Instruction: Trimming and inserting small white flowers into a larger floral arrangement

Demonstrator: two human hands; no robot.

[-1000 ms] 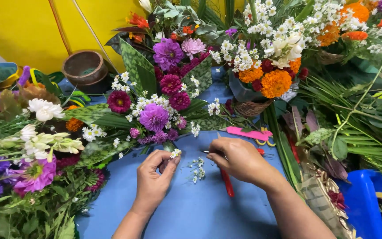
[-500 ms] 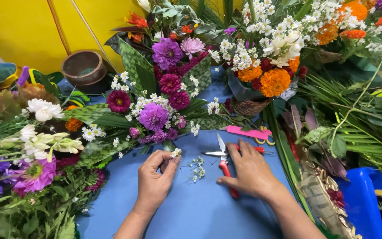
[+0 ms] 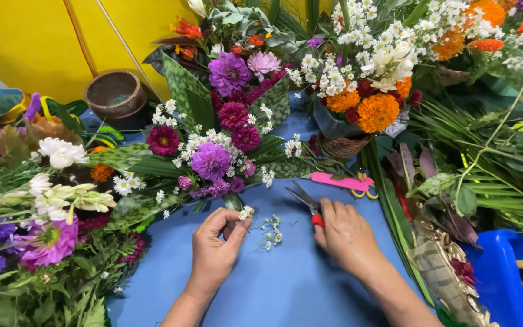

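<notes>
Small white daisy sprig (tiny petals, thin green stem) sits pinched in the left hand fingertips above blue cloth; the right hand closes over red-handled steel scissors.

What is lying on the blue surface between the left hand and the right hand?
In the head view, a loose sprig of small white flowers lies between the left hand and the right hand, on the blue surface.

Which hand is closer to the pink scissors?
The right hand. It lies just below the pink scissors, on a red-handled cutter. The left hand is farther off to the left, pinching a small white flower sprig.
</notes>
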